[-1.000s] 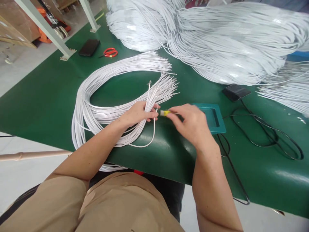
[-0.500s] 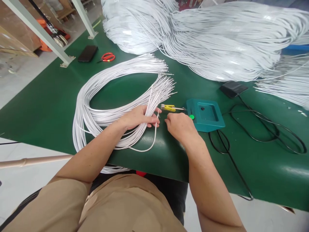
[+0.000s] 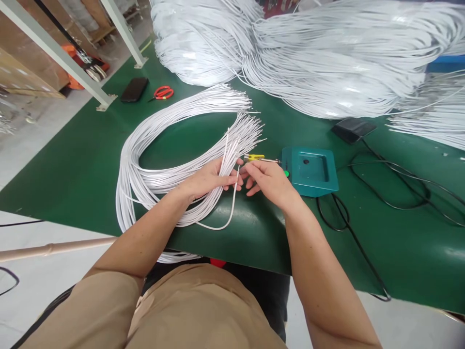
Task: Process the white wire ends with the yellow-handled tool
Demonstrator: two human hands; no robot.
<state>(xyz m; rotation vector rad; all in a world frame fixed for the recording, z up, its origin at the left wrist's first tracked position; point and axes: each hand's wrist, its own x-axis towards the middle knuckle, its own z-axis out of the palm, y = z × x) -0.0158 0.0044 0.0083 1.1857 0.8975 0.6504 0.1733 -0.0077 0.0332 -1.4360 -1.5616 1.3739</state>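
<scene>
A looped bundle of thin white wires lies on the green table. My left hand is closed around several wire ends near the bundle's tips. My right hand sits just right of it, its fingers pinching the end of one wire that curls down toward the table's front edge. A small yellow-handled tool lies just beyond my right fingers, pointing at a teal box with a green button.
Large heaps of white wire fill the back of the table. A black phone and red scissors lie at the back left. A black pedal and black cables lie on the right.
My right hand set the yellow tool down by the teal box, drew back, then moved left to the wire ends at my left hand. The left hand kept its grip.
</scene>
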